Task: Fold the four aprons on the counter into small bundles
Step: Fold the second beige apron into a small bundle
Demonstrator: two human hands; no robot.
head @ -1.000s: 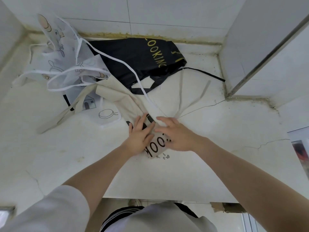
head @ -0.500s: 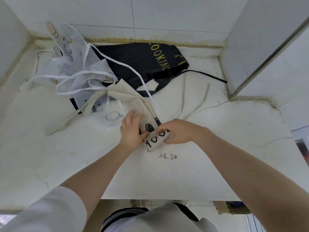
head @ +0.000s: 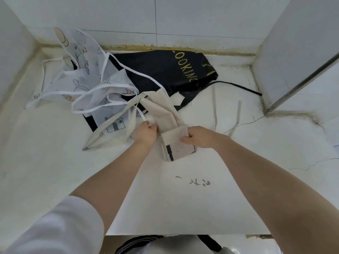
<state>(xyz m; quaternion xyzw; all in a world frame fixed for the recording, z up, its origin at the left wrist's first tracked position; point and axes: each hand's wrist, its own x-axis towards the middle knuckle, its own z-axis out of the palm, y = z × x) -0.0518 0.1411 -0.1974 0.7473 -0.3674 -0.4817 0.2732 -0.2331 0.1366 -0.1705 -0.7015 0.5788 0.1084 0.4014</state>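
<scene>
A beige apron (head: 161, 109) lies in a long narrow strip on the white counter (head: 55, 162), its near end rolled into a small bundle (head: 178, 149) with black print. My left hand (head: 146, 134) pinches the strip's left edge just above the bundle. My right hand (head: 199, 137) grips the bundle's top right edge. Behind, a white cartoon-print apron (head: 86, 83) lies crumpled on the left. A black apron (head: 165, 74) with yellow lettering lies at the back. A white apron with a house drawing (head: 113, 123) peeks out beneath the others.
Beige straps (head: 214, 109) trail right across the counter, and a black strap (head: 238, 88) reaches toward the right wall (head: 293, 52). Tiled walls close the back and left. The counter's front edge (head: 183, 233) runs below my arms. Black scribbles (head: 200, 182) mark the surface.
Both hands flipped the rolled end over once more; the "COOK" lettering that faced up is now turned under, and the bundle has grown thicker. The view shifted slightly.
</scene>
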